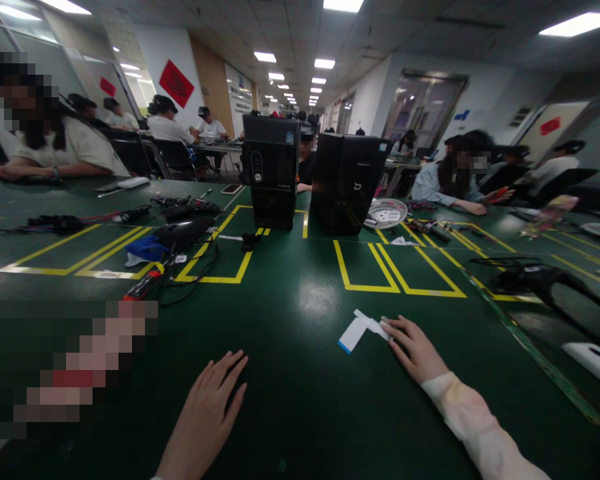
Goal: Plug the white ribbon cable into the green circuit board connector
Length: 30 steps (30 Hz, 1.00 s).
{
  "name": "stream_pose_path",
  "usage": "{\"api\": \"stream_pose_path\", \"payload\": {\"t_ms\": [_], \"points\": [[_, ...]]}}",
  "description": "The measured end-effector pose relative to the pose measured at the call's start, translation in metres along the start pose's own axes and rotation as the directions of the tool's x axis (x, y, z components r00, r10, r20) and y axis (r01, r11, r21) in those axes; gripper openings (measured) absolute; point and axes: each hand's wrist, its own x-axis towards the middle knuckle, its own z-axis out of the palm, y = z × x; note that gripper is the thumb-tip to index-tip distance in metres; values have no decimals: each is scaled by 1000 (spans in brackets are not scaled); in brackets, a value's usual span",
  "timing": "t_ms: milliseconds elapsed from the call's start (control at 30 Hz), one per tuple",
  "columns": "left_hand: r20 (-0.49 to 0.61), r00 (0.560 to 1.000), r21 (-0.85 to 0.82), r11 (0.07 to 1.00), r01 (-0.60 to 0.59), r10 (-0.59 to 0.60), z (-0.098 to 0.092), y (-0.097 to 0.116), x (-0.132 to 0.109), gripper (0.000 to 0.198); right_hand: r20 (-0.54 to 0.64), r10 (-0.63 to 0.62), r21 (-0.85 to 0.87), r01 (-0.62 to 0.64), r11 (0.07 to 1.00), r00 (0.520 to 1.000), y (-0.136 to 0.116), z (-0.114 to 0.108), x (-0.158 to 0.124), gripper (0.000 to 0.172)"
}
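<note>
My left hand [213, 400] is held palm down at the lower middle of the green table [300, 387], its fingers stretched out and slightly apart with nothing in them. To the right, the outstretched fingers of my right hand [417, 347] rest at the right end of a folded white flat ribbon cable [356, 332] with a blue tip. My fingertips cover that end of the cable. A red and black handled tool [144, 285] lies farther off at the left, touching a pixelated, skin-coloured shape [93, 360].
Two black computer towers [273, 173] [347, 187] stand ahead. Dark cables [195, 267], a blue cloth-like item [147, 249] and yellow tape outlines [373, 291] lie left and centre. A white round basket [387, 212] and black straps [540, 280] are right. Co-workers sit around.
</note>
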Motion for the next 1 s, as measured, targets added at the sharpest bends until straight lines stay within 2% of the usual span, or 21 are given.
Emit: {"api": "stream_pose_path", "payload": {"t_ms": [233, 367, 467, 567, 700, 833, 1000], "points": [[1, 1000, -13, 1000, 3, -3, -1, 1, 2, 46, 145, -140, 79, 130, 988, 979, -95, 3, 5, 40], [-4, 1000, -13, 1000, 3, -3, 0, 1, 5, 45, 180, -105, 80, 92, 993, 978, -141, 9, 0, 44], [1, 1000, -23, 1000, 12, -12, 1, 0, 7, 46, 173, -42, 46, 35, 998, 984, -166, 12, -1, 45], [6, 1000, -26, 1000, 4, -4, 1, -2, 8, 46, 193, -43, 57, 32, 998, 980, -177, 12, 0, 46], [-11, 997, -59, 996, -73, 73, 0, 2, 7, 43, 249, -118, 122, 90, 988, 961, -180, 7, 3, 50], [-27, 982, -144, 972, -187, 185, -3, 26, 8, 43, 289, -162, 152, 122, 981, 943, -179, 6, 4, 53], [-6, 935, -216, 913, -347, 354, -5, 61, 18, 47, 276, -157, 152, 118, 981, 948, -178, 10, 4, 60]]}}
